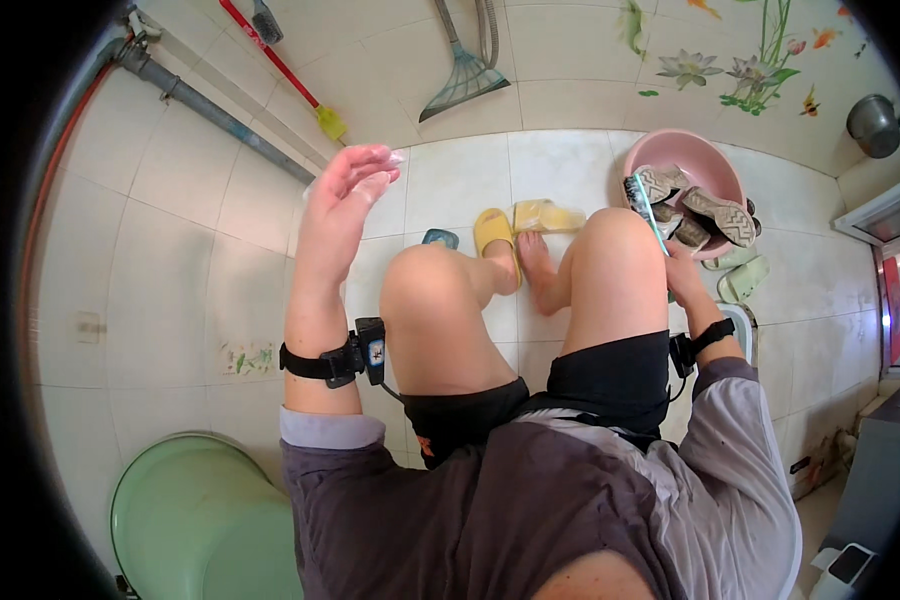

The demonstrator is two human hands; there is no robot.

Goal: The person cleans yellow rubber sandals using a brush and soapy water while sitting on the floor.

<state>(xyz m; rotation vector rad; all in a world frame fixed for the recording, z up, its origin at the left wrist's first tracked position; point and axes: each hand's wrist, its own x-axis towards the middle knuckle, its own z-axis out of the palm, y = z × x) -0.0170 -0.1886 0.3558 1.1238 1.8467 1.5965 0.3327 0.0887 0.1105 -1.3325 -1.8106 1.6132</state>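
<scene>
My left hand [348,205] is raised in the air left of my knees, fingers loosely curled and apart from the thumb. Whitish foam or wetness shows on its fingertips, and it appears to hold nothing. Beyond my right knee, my right hand [682,274] is closed on a brush [647,205] with a light blue handle and dark bristles; the knee partly hides that hand. The brush head lies at the left rim of a pink basin [682,143]. Several sneakers [720,216] are piled in the basin, some with their soles showing.
Yellow slippers [492,228] are at my feet; one foot is bare. Green slippers [743,280] lie right of the basin. A large green tub [185,490] stands lower left. A broom [462,80] and a red-handled brush [295,85] lean at the wall. A grey dipper [873,126] hangs right.
</scene>
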